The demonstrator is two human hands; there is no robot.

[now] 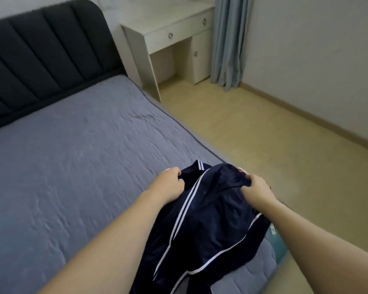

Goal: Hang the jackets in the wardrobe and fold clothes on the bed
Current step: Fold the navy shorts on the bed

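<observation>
A dark navy garment (204,219) with white side stripes hangs bunched over the near right corner of the bed (77,158), which has a grey-blue quilted cover. My left hand (168,185) grips its upper left edge. My right hand (256,189) grips the upper right edge, fingers curled into the fabric. Both hands hold the top of the garment a little above the mattress, and the rest drapes down toward me. No wardrobe or hanger is in view.
A dark padded headboard (40,54) stands at the far left. A white desk with drawers (170,37) sits beside the bed, with a blue-grey curtain (227,43) to its right. Tan floor (274,128) runs along the bed's right side to the wall.
</observation>
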